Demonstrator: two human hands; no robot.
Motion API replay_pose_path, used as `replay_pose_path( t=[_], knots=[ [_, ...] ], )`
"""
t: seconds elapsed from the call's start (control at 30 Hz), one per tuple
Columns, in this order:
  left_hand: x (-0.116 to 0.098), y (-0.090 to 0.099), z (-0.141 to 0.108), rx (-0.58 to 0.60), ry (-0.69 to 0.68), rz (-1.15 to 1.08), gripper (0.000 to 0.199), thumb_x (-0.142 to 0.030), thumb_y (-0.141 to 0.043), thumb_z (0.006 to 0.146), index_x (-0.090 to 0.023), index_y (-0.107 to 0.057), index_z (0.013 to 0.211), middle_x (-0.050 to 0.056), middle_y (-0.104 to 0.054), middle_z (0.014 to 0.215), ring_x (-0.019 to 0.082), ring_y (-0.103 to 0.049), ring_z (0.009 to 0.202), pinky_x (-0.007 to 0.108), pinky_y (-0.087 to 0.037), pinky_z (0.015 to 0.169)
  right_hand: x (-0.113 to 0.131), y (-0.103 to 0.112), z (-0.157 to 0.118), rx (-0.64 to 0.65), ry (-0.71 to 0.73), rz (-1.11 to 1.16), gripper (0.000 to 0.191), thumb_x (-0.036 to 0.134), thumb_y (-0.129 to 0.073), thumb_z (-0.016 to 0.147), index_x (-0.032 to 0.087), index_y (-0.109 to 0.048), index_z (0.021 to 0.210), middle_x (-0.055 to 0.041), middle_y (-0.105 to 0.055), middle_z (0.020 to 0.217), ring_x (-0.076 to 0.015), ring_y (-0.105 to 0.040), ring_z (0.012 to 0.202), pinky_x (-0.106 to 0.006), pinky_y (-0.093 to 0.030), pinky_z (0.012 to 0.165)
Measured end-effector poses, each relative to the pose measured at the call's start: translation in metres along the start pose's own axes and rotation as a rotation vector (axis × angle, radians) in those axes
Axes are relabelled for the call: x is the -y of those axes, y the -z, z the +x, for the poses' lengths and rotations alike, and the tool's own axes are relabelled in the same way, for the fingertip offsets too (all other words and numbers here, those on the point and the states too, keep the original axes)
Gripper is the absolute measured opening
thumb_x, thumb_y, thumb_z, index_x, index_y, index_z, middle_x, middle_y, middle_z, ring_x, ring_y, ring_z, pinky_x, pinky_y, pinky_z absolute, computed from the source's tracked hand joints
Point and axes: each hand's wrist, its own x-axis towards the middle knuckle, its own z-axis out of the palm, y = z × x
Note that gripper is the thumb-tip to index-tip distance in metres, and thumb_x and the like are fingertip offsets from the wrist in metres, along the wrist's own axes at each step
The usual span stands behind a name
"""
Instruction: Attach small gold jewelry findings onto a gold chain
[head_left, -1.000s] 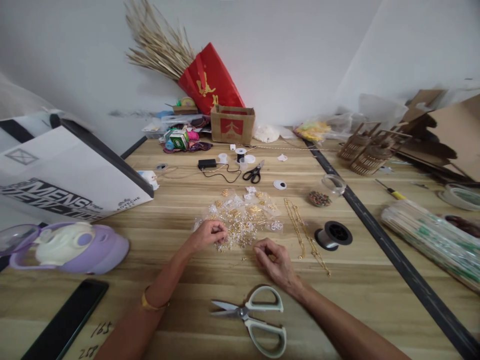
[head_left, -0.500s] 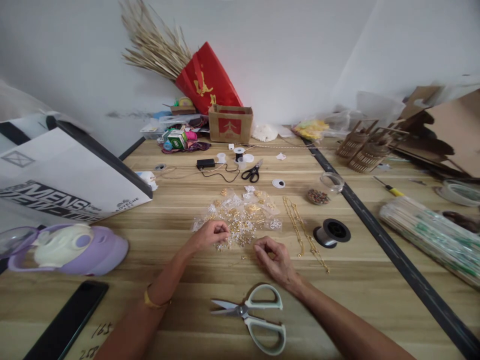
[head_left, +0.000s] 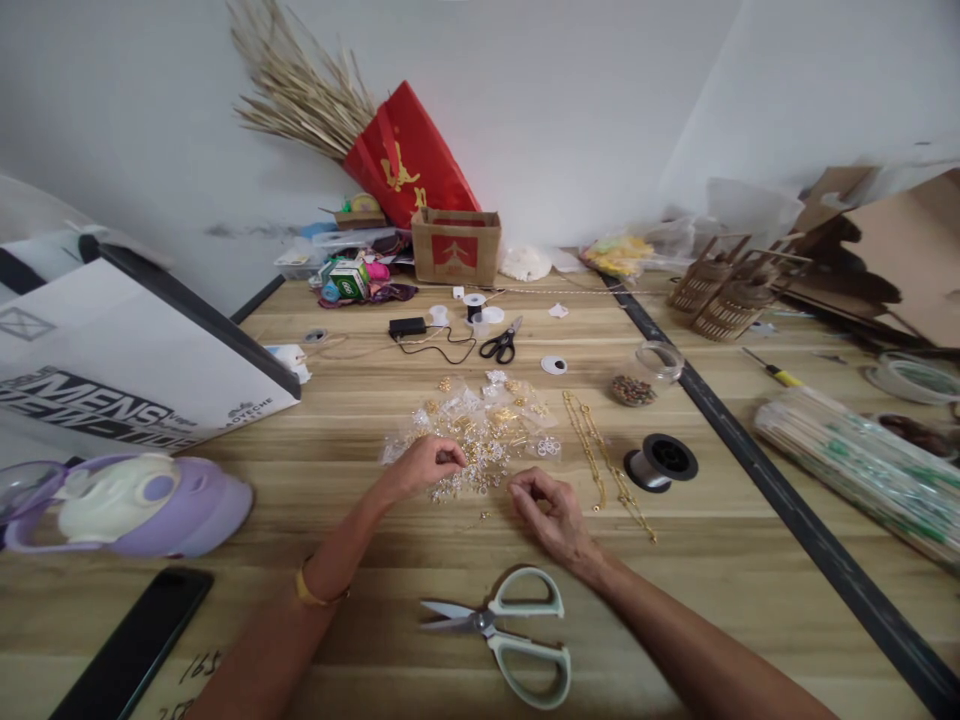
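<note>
Small clear and gold pieces point(head_left: 487, 455), one heap, taken by us as clock centre. Our left hand point(head_left: 431, 465), at 9 o'clock, fingers bent at heap's edge. Our right hand point(head_left: 553, 512), at 4, curled, just beside heap. Any piece in either, too small for us to tell. White-handled scissors point(head_left: 484, 622), blades parted, at 6. Gold chain point(head_left: 588, 450), wire spool point(head_left: 664, 462) beyond, both at 3. Black scissors point(head_left: 499, 347) at 12. Red bag point(head_left: 412, 160), dry stalks point(head_left: 319, 115) protruding, at 11. Phone point(head_left: 131, 645) at 8.

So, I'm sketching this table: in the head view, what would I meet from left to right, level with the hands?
Purple bottle, left hand, right hand, big spool, wrapped sticks.
</note>
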Motion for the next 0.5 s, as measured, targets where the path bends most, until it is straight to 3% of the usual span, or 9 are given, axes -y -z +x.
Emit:
replay_pose_path(
  t=[0.2, 0.5],
  knots=[
    [-0.011, -0.002, 0.002, 0.007, -0.059, 0.185, 0.013, -0.012, -0.058, 0.072, -0.016, -0.071, 0.073, 0.002, -0.065, 0.073, 0.013, -0.056, 0.064, 0.021, -0.041, 0.061, 0.001, 0.003, 0.002, -0.043, -0.008, 0.016, 0.021, 0.032, -0.048, 0.088, 0.018, -0.055, 0.074, 0.0022, -0.051, 0.055, -0.0102, -0.046, 0.050, -0.022, -0.039, 0.049],
    [-0.012, -0.022, 0.000, 0.027, -0.166, 0.477, 0.009, -0.020, -0.060, 0.080, -0.019, -0.069, 0.081, 0.003, -0.059, 0.081, 0.016, -0.055, 0.075, 0.023, -0.039, 0.067, -0.001, 0.007, 0.004, -0.047, -0.008, -0.034, 0.023, 0.032, -0.048, 0.089, 0.017, -0.056, 0.073, 0.0023, -0.051, 0.056, -0.0102, -0.047, 0.051, -0.022, -0.038, 0.050]
  ],
)
